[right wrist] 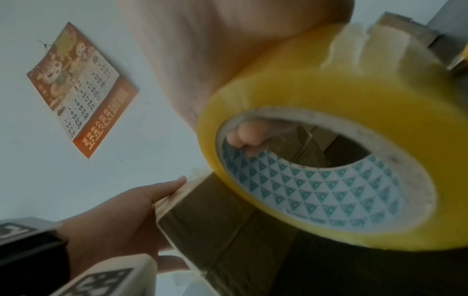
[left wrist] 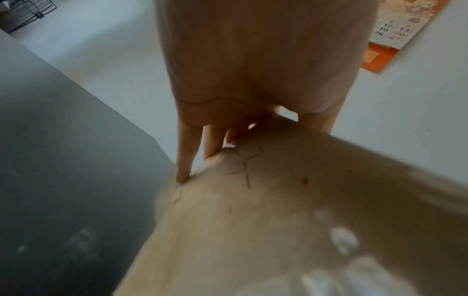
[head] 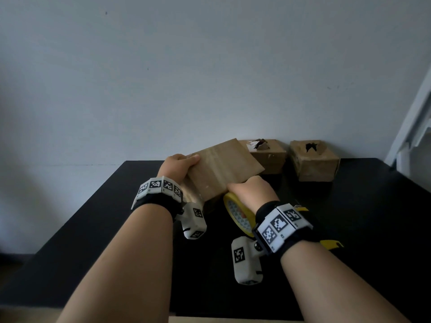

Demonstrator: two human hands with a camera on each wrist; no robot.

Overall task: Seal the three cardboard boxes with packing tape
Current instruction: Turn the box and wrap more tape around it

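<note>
Black table against a pale wall, with a wall calendar.

You face a black table (head: 93, 229) pushed against a plain pale wall (head: 186, 66). An orange wall calendar (right wrist: 81, 90) with printed dates hangs there. A white frame (head: 412, 127) stands at the far right edge.

Both bare forearms reach forward, each wrist wearing a black strap with marker blocks. Left hand (head: 177, 164): thumb on top, fingers (left wrist: 186, 152) curled round the tilted brown cardboard box (head: 221, 169). Right hand (head: 250, 191): fingers hooked through the yellow packing tape roll (right wrist: 329, 160).
</note>
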